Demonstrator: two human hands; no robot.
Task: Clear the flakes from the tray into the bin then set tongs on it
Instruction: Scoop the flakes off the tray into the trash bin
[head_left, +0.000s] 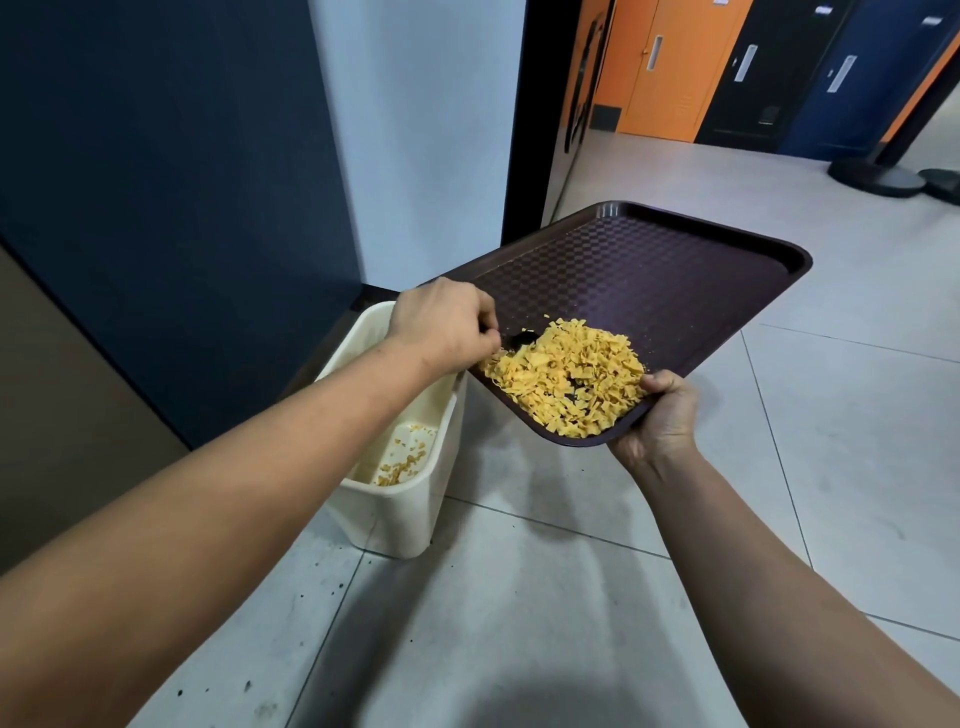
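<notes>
A heap of yellow cereal flakes (569, 376) sits in the near, lower corner of the dark brown rectangular plastic tray (675, 280) with its checkered surface, which you hold tilted in the air above the pale tiled floor (545, 597). Your right hand (657, 421) grips that near corner from beneath, thumb hooked over the rim just beside the heap. Your left hand (449, 325) is at the tray's left edge, fingers curled and touching the flakes at the heap's side; whether it also clasps the rim cannot be told. Just left of the tray and below it stands the cream rectangular plastic bin (395, 499), open at the top, with a scatter of the same yellow flakes lying on its bottom. The bin rests on the floor against a dark blue wall panel (171, 182). Beyond the tray an open doorway gives onto a corridor with an orange door (670, 67) and dark doors beside it.
</notes>
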